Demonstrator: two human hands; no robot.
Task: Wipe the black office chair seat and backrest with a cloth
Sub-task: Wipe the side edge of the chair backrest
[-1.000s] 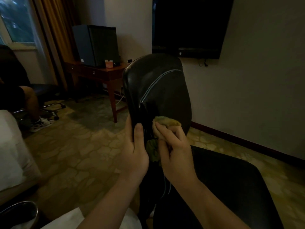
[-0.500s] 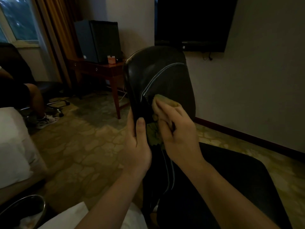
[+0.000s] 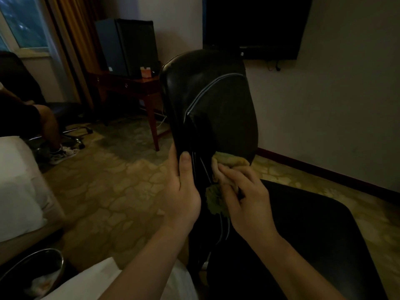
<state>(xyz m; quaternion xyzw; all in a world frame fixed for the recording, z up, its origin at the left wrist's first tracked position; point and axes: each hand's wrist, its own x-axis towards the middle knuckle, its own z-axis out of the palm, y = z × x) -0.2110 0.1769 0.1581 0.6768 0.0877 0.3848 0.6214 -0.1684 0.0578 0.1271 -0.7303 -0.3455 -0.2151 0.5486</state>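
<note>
My left hand (image 3: 184,191) grips the left edge of the backrest (image 3: 216,100), low down. Thumb lies flat on the front face; other fingers wrap round behind, mostly out of view. My right hand (image 3: 249,200) is clamped on 1 cloth (image 3: 230,160), yellow-green & bunched. Fingers are curled into it, pressing it vs the lower front of the backrest, just right of the pale piping seams. A loose tail of the cloth hangs lower, btwn my 2 hands. Hands are near each other, not touching. The seat (image 3: 313,234) spreads near right, under my right forearm.

Rest of rm:
- 1 wood desk (image 3: 129,86) far left, w/ 1 dark boxy unit (image 3: 129,46) & 1 small orange box (image 3: 145,72) on top.
- 1 TV (image 3: 255,24) on the far wall, above the backrest.
- 1 second chair (image 3: 69,110) far left w/ a person seated; 1 leg (image 3: 50,126) shows.
- 1 bed (image 3: 15,180) at left.
- 1 metal bin (image 3: 58,256) near left, w/ crumpled stuff inside.
</note>
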